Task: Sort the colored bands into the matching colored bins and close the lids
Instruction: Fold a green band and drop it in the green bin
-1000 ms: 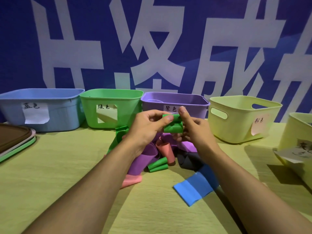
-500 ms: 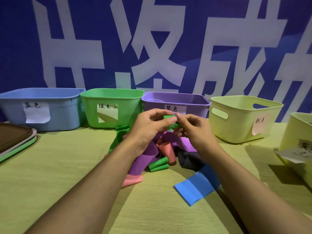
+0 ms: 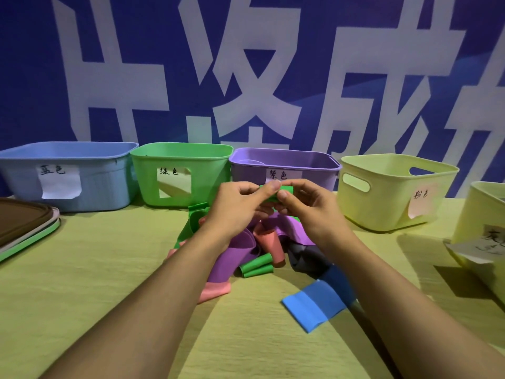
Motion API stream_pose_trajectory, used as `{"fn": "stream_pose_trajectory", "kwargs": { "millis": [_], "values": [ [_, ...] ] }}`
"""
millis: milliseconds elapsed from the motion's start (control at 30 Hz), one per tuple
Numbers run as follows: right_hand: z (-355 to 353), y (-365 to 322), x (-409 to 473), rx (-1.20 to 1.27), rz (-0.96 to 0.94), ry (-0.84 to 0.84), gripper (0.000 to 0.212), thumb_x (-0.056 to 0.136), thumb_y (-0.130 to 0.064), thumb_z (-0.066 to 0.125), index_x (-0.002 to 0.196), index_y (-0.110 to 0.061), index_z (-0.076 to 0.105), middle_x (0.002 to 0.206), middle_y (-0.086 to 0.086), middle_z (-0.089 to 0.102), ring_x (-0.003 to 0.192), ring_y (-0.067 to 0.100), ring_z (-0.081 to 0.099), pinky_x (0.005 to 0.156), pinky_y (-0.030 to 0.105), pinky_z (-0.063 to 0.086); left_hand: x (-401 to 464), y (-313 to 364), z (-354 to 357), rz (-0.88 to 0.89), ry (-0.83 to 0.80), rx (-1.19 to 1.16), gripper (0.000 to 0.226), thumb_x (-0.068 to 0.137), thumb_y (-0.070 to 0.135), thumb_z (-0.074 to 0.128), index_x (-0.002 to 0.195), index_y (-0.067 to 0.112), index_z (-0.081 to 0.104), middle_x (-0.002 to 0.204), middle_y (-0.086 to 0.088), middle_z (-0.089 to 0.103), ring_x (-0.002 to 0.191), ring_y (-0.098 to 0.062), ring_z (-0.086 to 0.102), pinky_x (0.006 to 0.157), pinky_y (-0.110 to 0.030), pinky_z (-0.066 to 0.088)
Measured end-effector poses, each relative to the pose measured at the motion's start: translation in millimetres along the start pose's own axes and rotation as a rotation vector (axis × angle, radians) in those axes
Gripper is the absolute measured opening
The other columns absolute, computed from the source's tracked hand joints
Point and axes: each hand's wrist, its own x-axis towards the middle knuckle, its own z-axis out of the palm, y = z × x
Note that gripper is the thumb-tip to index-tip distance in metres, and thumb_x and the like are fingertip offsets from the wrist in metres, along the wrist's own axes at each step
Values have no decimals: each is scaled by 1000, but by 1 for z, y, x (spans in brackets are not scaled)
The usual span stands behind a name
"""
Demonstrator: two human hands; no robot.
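Observation:
Both hands hold a rolled green band (image 3: pixel 284 190) above the pile, in front of the purple bin (image 3: pixel 308 173). My left hand (image 3: pixel 240 206) pinches its left end and my right hand (image 3: pixel 308 209) pinches its right end. Below them lies a pile of bands: purple (image 3: pixel 235 253), pink (image 3: pixel 270 242), a green roll (image 3: pixel 257 265), dark grey (image 3: pixel 303 255) and a flat blue band (image 3: pixel 314 305). A blue bin (image 3: pixel 90 187) and a green bin (image 3: pixel 207 176) stand at the back left, all open.
A yellow bin (image 3: pixel 388 203) with a pink label stands right of the purple one. Another yellow bin (image 3: pixel 481 222) sits at the right edge. Stacked lids (image 3: pixel 24 225) lie at the far left. A blue banner wall rises behind the bins.
The hands have kept rolling the green band; it is now a tighter roll held slightly higher between the fingertips. The pile and bins have not moved.

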Motion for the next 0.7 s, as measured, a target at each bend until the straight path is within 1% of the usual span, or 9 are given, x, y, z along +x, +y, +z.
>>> {"fn": "stream_pose_trajectory", "kwargs": {
  "millis": [100, 200, 267, 333, 400, 467, 600, 667, 700],
  "values": [
    [-2, 0, 0, -59, -9, -11, 19, 94, -8, 69, 111, -17, 71, 90, 7, 78, 86, 14, 73, 80, 27, 59, 2, -2, -3, 12, -19, 22, 22, 89, 29, 78, 87, 7, 78, 84, -19, 77, 72, -20, 73, 68, -25, 60],
    [-4, -2, 0, -82, -6, -20, 25, 90, -3, 73, 108, -22, 72, 93, 4, 79, 90, 12, 74, 82, 25, 58, 4, -2, -7, 22, -54, 23, 11, 89, 19, 79, 91, 8, 78, 86, -18, 78, 74, -18, 73, 74, -26, 62],
    [-4, 0, 2, -104, 2, -15, 28, 88, -1, 76, 106, -22, 72, 95, 4, 79, 92, 12, 75, 84, 26, 58, 5, -2, -8, 13, -69, -17, 5, 88, 10, 78, 92, 7, 77, 83, -14, 78, 73, -18, 73, 72, -24, 62],
    [-5, 0, 1, -90, 28, -22, 29, 87, 1, 75, 109, -17, 72, 97, 6, 79, 92, 12, 75, 86, 26, 58, 4, -1, -8, 8, -81, -37, 3, 87, 6, 77, 90, 7, 76, 76, -8, 77, 67, -14, 72, 68, -21, 61],
    [-5, -2, 0, -9, 82, -35, 27, 90, 2, 71, 116, -8, 71, 99, 7, 78, 89, 11, 74, 83, 24, 58, 4, -1, -9, 16, -87, -25, 2, 87, 6, 77, 88, 8, 76, 73, -5, 76, 64, -11, 70, 66, -19, 60],
    [-5, -3, -1, 65, 138, -27, 24, 96, -3, 65, 120, -1, 69, 101, 9, 77, 87, 11, 74, 80, 23, 59, 4, -2, -11, 23, -84, -23, 3, 86, 8, 78, 88, 9, 76, 74, -3, 76, 66, -11, 71, 66, -19, 59],
    [-3, -1, -1, 28, 131, 41, 18, 98, -13, 66, 111, -3, 74, 97, 13, 77, 82, 17, 70, 80, 28, 59, 4, -2, -11, 25, -74, -59, 6, 85, 10, 79, 91, 9, 78, 79, -7, 76, 72, -16, 70, 69, -22, 61],
    [1, -3, -1, 95, 137, 72, 14, 98, -12, 65, 105, -6, 75, 91, 13, 76, 78, 18, 69, 77, 27, 60, 3, -1, -6, 23, -37, -95, 10, 84, 14, 81, 91, 8, 78, 79, -9, 76, 68, -14, 69, 66, -20, 59],
    [5, -5, -2, 165, 151, 87, 13, 98, -12, 64, 104, -7, 75, 91, 12, 77, 78, 17, 71, 76, 26, 60, 4, -1, -4, 21, -13, -133, 17, 81, 18, 83, 93, 7, 77, 80, -9, 76, 67, -13, 68, 65, -20, 58]
  ]
}}
